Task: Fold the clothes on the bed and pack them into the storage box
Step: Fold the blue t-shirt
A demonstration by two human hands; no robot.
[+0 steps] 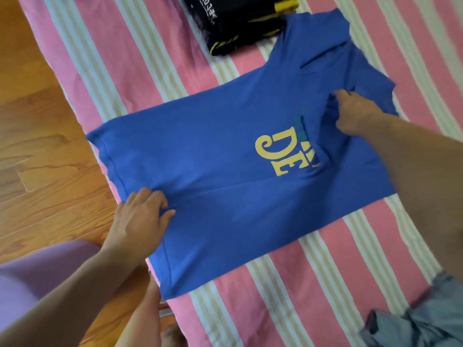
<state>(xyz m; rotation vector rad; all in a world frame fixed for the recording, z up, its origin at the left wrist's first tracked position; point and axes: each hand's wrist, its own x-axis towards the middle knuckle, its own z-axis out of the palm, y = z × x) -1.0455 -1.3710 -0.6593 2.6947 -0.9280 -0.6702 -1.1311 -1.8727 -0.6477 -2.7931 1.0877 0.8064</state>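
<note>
Head view, blue T-shirt (213, 151) pinched between left hand (140, 219), right hand (355, 113)

Your bed (155, 78), made up in pink, white and tan stripes, carries a blue T-shirt (213, 151) spread flat, a folded black garment (240, 21) beyond it and crumpled grey-blue clothing (423, 319) near you.

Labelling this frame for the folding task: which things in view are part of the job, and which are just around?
Job:
- blue T-shirt, pinched by left hand and right hand
- folded black garment
- crumpled grey-blue garment

Just around:
- striped bed cover
- wooden floor
- purple object, bottom left
</note>
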